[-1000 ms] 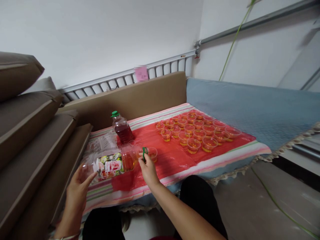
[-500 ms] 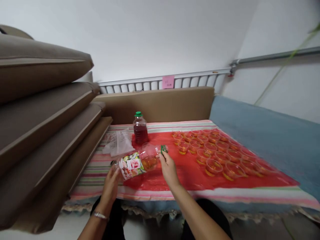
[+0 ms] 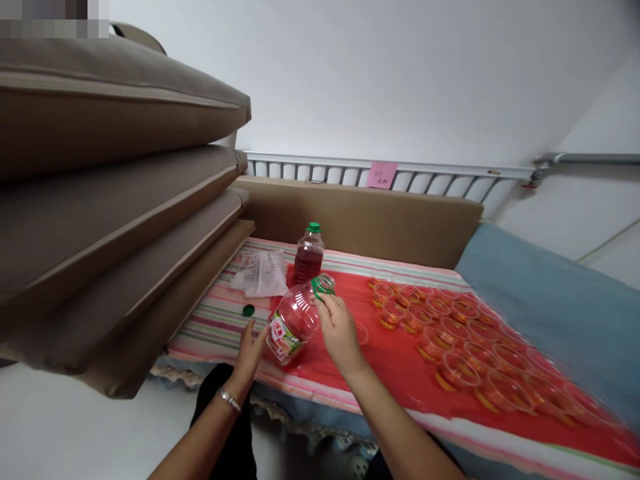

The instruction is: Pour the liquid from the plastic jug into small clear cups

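A clear plastic bottle (image 3: 300, 313) with a fruit label tilts over the near edge of the red sheet, its uncapped mouth up and to the right. My right hand (image 3: 340, 333) is closed on the green ring handle at its neck. Beside the bottle's lower left side is my left hand (image 3: 250, 353), fingers apart, its thumb side at the bottle; whether it presses on it I cannot tell. A green cap (image 3: 249, 310) lies on the striped cloth. Partly behind my right hand, a clear cup (image 3: 362, 333) shows its rim.
Several clear cups of orange liquid (image 3: 457, 370) stand on the red sheet (image 3: 385, 380) at the right. A capped bottle of dark red liquid (image 3: 309, 260) stands behind, near a plastic bag (image 3: 265, 273). Stacked brown cushions (image 3: 125, 180) rise at the left.
The bottle has swung from lying nearly level to a more upright tilt. My left hand has shifted from its base to its side. The green cap now shows on the cloth. The view has turned left.
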`<action>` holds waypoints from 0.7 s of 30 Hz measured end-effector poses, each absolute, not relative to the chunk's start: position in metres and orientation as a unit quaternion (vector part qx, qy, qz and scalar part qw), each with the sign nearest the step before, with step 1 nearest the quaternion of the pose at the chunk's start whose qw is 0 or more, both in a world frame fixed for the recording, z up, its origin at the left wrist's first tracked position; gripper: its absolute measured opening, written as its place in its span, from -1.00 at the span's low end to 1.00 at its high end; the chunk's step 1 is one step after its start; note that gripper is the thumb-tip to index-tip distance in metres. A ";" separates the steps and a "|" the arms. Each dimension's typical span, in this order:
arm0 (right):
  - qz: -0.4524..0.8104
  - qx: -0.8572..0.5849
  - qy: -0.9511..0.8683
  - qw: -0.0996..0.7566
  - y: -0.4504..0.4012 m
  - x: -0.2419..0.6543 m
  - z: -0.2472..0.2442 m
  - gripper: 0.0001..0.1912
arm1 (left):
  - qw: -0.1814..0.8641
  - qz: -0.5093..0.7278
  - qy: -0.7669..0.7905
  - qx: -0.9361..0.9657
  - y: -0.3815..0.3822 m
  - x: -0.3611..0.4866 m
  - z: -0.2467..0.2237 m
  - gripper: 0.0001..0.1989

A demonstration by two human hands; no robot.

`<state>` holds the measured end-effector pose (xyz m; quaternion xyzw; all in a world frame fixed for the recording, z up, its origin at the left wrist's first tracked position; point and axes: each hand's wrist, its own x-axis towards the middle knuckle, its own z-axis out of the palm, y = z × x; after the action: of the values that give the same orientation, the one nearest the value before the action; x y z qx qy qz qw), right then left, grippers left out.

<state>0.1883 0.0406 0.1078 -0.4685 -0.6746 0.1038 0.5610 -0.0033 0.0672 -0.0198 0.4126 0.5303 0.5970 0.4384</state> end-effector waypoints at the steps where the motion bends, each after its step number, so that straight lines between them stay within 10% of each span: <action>1: 0.087 -0.464 -0.686 0.554 0.040 0.182 0.107 -0.74 | 0.415 0.601 0.526 0.436 0.067 -0.003 -0.012 -0.29; 9: 0.042 -0.441 -0.739 0.508 0.037 0.136 0.114 -0.77 | 0.065 0.497 0.449 0.739 0.070 0.015 0.032 -0.19; 15: 0.026 -0.532 -0.651 0.541 0.032 0.199 0.072 -0.70 | 0.018 0.469 0.467 0.749 0.076 0.005 0.029 -0.05; 21: 0.049 -0.766 -0.554 0.322 0.028 0.279 -0.002 -0.63 | 0.016 0.481 0.457 0.748 0.079 0.001 0.024 -0.07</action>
<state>0.2786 0.0278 -0.0019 -0.7662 -0.5539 0.0490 0.3223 0.0007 0.0787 0.0236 0.7480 0.4569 0.4812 0.0156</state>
